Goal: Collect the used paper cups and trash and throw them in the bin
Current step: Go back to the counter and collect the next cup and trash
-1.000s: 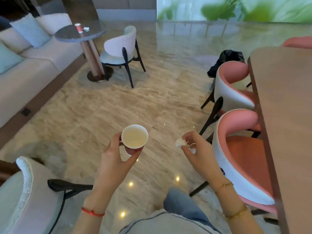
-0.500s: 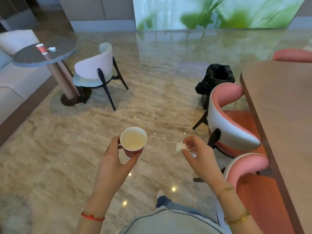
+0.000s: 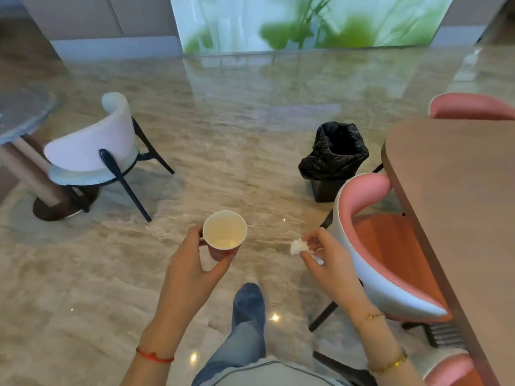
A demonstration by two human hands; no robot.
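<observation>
Polished marble floor point(image 3: 237, 140) spreads across a lounge, with a frosted green-patterned glass panel point(image 3: 306, 20) along the far wall. Both forearms reach forward at about waist height above the floor, elbows bent, wrists near each other. The left hand point(image 3: 192, 263) is turned palm inward, its thumb and fingers curled round the red wall of a paper cup point(image 3: 224, 232), which it holds upright; the cup's white inside shows and looks nearly empty. A red cord circles the left wrist. The right hand point(image 3: 326, 257) is raised beside the cup but apart from it, its fingertips point(image 3: 313, 242) pinching a small crumpled white tissue point(image 3: 298, 246); gold bracelets sit on that wrist. Ahead and to the right stands a bin point(image 3: 334, 154) lined with a black bag, mouth open, just behind a pink chair point(image 3: 384, 246) pushed up to a long wooden desk point(image 3: 459, 190). On the left, a white chair point(image 3: 92, 146) faces a round stone-topped desk point(image 3: 22, 112). One jeans-clad leg point(image 3: 245, 324) is stepped forward between the arms.
</observation>
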